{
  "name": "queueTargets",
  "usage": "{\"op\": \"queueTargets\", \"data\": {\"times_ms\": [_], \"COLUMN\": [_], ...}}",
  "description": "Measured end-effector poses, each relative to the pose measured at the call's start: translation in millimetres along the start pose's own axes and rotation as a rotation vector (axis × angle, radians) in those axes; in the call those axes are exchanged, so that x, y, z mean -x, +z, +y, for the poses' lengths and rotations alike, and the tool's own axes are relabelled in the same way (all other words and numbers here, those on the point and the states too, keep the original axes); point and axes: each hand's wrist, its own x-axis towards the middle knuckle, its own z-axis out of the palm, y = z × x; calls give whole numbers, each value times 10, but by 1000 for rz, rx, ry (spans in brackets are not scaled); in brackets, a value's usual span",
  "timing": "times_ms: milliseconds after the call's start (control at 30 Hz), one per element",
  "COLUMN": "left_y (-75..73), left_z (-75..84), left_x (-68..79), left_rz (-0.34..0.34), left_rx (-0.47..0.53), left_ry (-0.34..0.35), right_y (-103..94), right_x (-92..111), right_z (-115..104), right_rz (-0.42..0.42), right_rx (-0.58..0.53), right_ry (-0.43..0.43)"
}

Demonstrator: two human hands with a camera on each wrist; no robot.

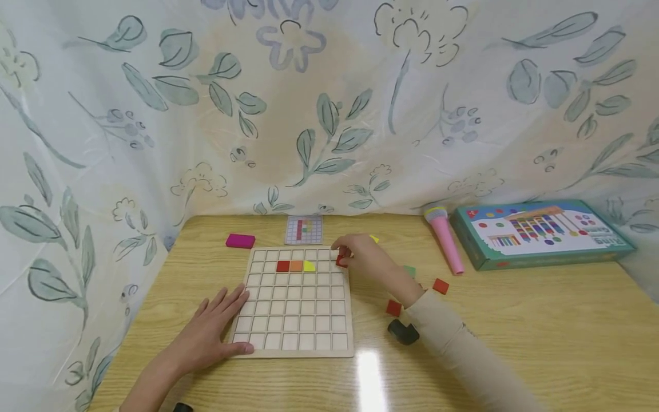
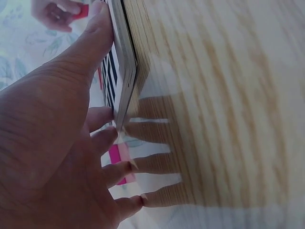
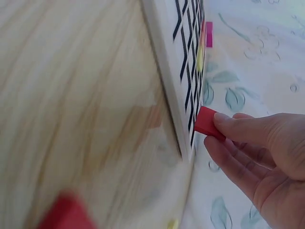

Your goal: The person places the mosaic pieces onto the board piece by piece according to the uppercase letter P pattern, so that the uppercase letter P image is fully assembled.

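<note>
A pale wooden grid board (image 1: 293, 308) lies on the table. My left hand (image 1: 206, 335) rests along its left edge, fingers spread and thumb near the front left corner. Over the board's upper right corner, my right hand (image 1: 368, 257) pinches a red square block (image 3: 208, 123) between thumb and fingertips. In one row near the board's far side sit a red square (image 1: 283, 266), an orange square (image 1: 296, 265) and a yellow piece with a rounded corner (image 1: 309, 266). Behind the board, a pattern card (image 1: 304, 230) shows a coloured figure on a grid.
A magenta block (image 1: 240, 241) lies beyond the board's far left corner. Loose red pieces (image 1: 440, 286) and a green piece (image 1: 409, 271) lie right of the board, near a black object (image 1: 403, 332). Farther right are a pink toy microphone (image 1: 444, 240) and a teal box (image 1: 540, 234).
</note>
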Motion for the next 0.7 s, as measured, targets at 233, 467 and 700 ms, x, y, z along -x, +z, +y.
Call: {"op": "queueTargets", "data": {"times_ms": [233,467,700], "left_y": [12,24,8], "left_z": [-6,7,2], "left_x": [-9,-31,-13], "left_rz": [3,8,9], "left_rx": [-2,2,-20], "left_ry": [3,16,2], "right_y": [148,282,447], "right_x": [-130,-254,-440], "right_z": [-191,-332,-498], "right_rz": [-39,-34,-65], "right_rx": [-37,-59,-100], "right_ry": [-8,-103,-114]}}
